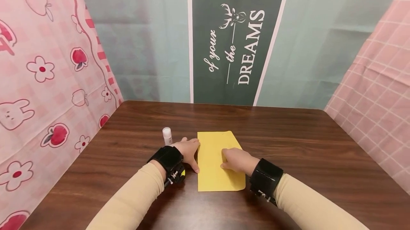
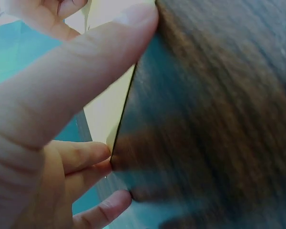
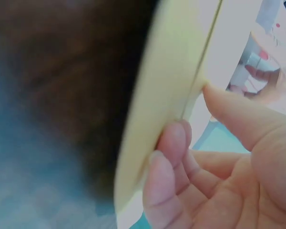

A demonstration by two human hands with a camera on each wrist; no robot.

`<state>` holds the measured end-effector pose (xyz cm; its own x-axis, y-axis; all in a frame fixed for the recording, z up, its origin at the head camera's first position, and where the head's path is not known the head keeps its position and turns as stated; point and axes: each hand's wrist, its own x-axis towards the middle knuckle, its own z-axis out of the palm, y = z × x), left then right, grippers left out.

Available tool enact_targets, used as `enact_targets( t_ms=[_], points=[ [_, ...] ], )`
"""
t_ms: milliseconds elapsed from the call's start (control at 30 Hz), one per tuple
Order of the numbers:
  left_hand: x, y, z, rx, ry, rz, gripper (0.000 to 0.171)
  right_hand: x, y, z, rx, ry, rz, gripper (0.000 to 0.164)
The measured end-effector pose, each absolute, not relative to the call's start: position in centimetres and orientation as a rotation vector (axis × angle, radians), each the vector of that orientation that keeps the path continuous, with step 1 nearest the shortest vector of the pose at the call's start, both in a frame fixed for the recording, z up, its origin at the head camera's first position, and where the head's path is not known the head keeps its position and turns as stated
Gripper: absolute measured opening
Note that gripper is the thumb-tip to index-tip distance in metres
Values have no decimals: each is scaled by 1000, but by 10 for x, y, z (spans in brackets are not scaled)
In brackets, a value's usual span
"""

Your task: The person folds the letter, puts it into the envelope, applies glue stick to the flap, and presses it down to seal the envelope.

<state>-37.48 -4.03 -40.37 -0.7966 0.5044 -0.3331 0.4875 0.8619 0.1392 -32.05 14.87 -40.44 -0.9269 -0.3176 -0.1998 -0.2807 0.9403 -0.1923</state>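
Observation:
A flat yellow envelope [image 1: 209, 166] lies on the dark wooden table, its right side ending in slanted corners. My left hand [image 1: 189, 149] is spread along its left edge, thumb and fingertips touching that edge. In the left wrist view the thumb [image 2: 86, 71] stretches straight across. Over the right part of the envelope, my right hand [image 1: 237, 159] has curled fingers. Up close in the right wrist view, the right thumb [image 3: 238, 114] and fingertips pinch at a seam line running along the envelope [image 3: 167, 67].
A white capped tube like a glue stick [image 1: 167, 135] stands just behind the left wrist. A small yellow and black thing [image 1: 183, 173] shows partly beneath that wrist. Patterned pink cloth [image 1: 41, 70] hangs at the left, and a green printed curtain [image 1: 237, 45] hangs behind the table [image 1: 298, 134].

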Motion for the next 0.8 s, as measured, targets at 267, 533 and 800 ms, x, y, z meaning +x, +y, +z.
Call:
enact_targets(
  t_ms=[267,533,800],
  points=[
    [-366,-41,-401,808,2688,74,90,-325,143,-399,-392,2801,-217,22],
    [-359,-55,-376,1086,2928,152,57,-324,139,-395,-400,2814,-223,26],
    [-370,-102,-350,1045,3126,235,50,-324,139,-398,-399,2863,-179,25]
  ],
)
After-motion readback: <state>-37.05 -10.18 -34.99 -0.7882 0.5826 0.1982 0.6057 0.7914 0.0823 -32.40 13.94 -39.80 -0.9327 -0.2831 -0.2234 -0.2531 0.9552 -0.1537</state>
